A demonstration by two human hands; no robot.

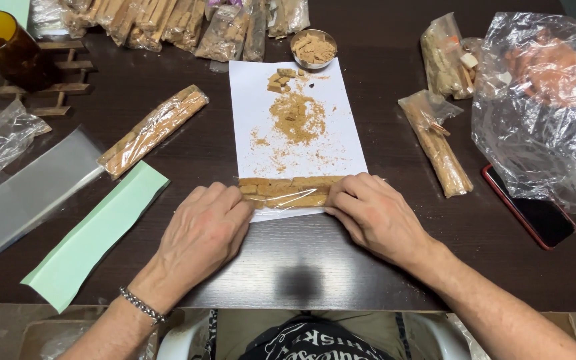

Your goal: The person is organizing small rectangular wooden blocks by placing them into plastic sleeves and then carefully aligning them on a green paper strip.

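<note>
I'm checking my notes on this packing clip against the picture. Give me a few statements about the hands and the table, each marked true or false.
1. Both hands press on a clear-wrapped row of tan blocks. True.
2. The left hand holds the small metal bowl. False: the bowl stands at the far end of the white paper sheet, untouched.
3. A green paper strip lies left of the left hand. True.
4. The phone lies under the right hand. False: it lies apart, at the right.

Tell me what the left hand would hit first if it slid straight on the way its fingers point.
Probably the clear-wrapped row of tan sticks: the left hand points up and right, its fingertips already at the row's left end. Beyond lies the crumb-strewn white paper.
</note>
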